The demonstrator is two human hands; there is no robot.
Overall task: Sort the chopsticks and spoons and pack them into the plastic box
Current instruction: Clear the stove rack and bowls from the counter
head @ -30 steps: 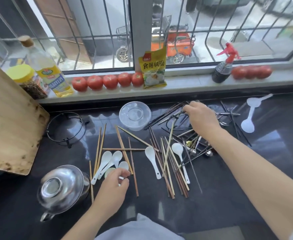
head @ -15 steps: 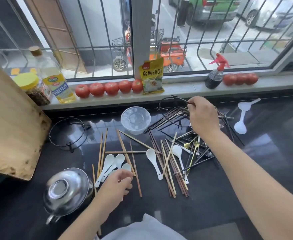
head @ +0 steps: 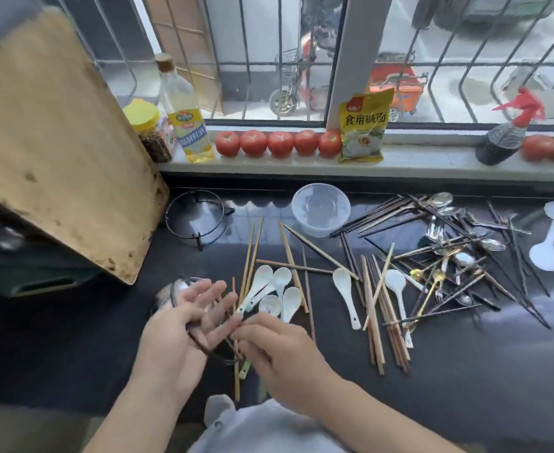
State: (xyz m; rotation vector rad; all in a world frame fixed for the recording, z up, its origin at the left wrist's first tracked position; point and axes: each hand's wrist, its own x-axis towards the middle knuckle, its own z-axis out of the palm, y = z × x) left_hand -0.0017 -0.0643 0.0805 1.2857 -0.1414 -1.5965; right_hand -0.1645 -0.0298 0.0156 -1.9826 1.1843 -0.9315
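Note:
My left hand (head: 184,322) is held palm up with fingers spread above the counter's front, a thin dark elastic band (head: 203,346) lying across it. My right hand (head: 279,348) pinches that band at its near end. Just beyond my hands lies a cluster of white ceramic spoons (head: 269,289) among light wooden chopsticks (head: 251,256). A clear round plastic box (head: 321,210) stands empty farther back. To the right lie brown chopsticks (head: 372,308), two single white spoons (head: 346,289), dark chopsticks (head: 383,214) and a tangle of metal spoons (head: 449,250).
A wooden cutting board (head: 56,142) leans at the left. A black wire trivet (head: 195,217) sits behind it, a steel pot lid (head: 171,291) mostly hidden by my left hand. White plastic spoons (head: 553,237) lie far right. Tomatoes (head: 279,143), oil bottle (head: 189,125), yellow pouch (head: 364,125) and spray bottle (head: 504,138) line the sill.
My right hand lifted a dark band out of the far pile and brought it to my left hand. The left hand left the ceramic spoons and turned palm up.

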